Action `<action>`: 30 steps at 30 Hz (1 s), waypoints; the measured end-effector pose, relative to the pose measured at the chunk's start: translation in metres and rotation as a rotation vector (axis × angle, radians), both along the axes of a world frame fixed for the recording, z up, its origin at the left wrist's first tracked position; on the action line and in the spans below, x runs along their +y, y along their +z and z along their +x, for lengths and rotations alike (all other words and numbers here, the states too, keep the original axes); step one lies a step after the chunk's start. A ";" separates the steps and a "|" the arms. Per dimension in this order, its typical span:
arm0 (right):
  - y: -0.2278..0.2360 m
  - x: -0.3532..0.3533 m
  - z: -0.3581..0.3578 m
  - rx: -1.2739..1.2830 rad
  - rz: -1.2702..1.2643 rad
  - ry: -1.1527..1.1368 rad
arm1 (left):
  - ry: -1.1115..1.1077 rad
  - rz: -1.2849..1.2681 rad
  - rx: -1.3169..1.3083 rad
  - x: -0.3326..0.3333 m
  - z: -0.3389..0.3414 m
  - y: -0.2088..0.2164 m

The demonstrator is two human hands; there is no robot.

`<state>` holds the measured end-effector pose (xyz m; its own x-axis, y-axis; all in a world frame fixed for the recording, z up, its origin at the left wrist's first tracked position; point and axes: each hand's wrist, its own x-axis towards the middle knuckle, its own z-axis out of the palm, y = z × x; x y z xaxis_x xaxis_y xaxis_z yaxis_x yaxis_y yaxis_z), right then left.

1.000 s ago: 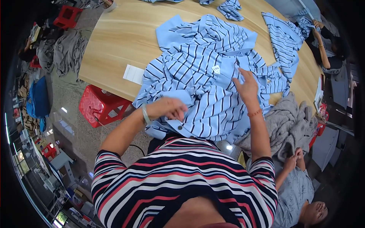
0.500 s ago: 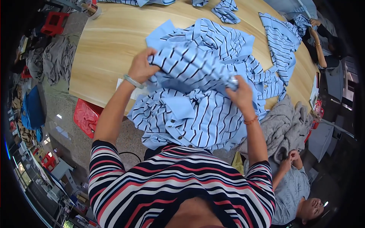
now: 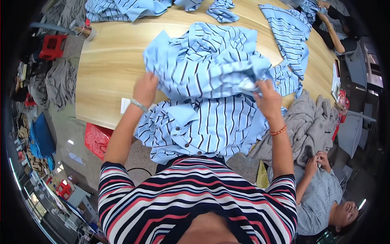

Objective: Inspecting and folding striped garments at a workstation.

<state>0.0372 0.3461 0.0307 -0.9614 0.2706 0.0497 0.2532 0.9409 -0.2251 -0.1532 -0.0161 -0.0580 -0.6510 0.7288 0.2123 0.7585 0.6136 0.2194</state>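
Note:
Before me on the table lies a rumpled light blue shirt with dark stripes. Its near part is lifted and smeared by motion. At its left edge my left hand is closed, with its fingertips partly hidden. My right hand pinches the right end of the cloth. Beside those fingers shows a small pale patch, too blurred to make out. Across my lap and the table edge is another striped shirt, with a plain blue collar piece and dark buttons.
More striped pieces lie along the far edge, and others at the right, where a person handles cloth. Grey garments are heaped at my right, beside another seated person. A red stool stands at my left.
The held cloth has swung from a raised, folded position to lie lower and flatter over the shirt behind. My left hand has moved down and slightly left; my right hand has shifted right.

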 end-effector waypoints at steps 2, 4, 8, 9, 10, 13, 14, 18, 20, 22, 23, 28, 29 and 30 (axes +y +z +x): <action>-0.043 0.013 0.027 -0.131 -0.060 0.071 | -0.061 -0.135 -0.167 -0.009 0.014 -0.020; -0.044 0.012 0.039 -0.128 -0.289 0.098 | -0.046 -0.026 -0.507 -0.014 0.026 -0.013; -0.026 0.012 0.029 0.088 -0.262 0.055 | 0.139 0.282 -0.186 0.016 0.007 0.000; -0.018 0.010 0.016 0.218 -0.221 -0.020 | 0.140 0.283 -0.184 0.027 0.002 0.001; -0.015 0.007 0.003 0.348 -0.180 -0.095 | 0.109 0.184 -0.053 0.038 -0.003 0.001; -0.015 0.001 -0.031 0.417 -0.140 -0.164 | 0.004 -0.070 0.062 0.052 -0.023 -0.012; -0.027 0.008 -0.036 0.418 -0.138 -0.170 | -0.074 -0.220 0.037 0.055 -0.028 -0.024; -0.039 0.040 -0.022 0.167 -0.628 -0.133 | -0.065 0.020 -0.152 0.047 -0.039 -0.007; 0.006 0.046 0.007 0.421 -0.823 -0.265 | -0.037 0.260 -0.223 0.018 -0.031 0.028; 0.015 0.075 0.061 0.458 -0.781 -0.397 | -0.120 0.328 -0.172 -0.004 0.000 0.070; 0.010 0.089 0.085 0.487 -0.656 -0.338 | -0.148 0.294 -0.313 -0.016 0.022 0.082; -0.013 0.083 0.165 -0.393 -0.251 -0.532 | -0.321 -0.034 -0.826 -0.026 0.107 0.086; -0.012 0.075 0.159 -0.308 -0.191 -0.570 | -0.315 -0.133 -1.008 -0.026 0.117 0.080; -0.011 0.063 0.155 -0.225 -0.130 -0.612 | -0.306 -0.136 -1.012 -0.024 0.121 0.075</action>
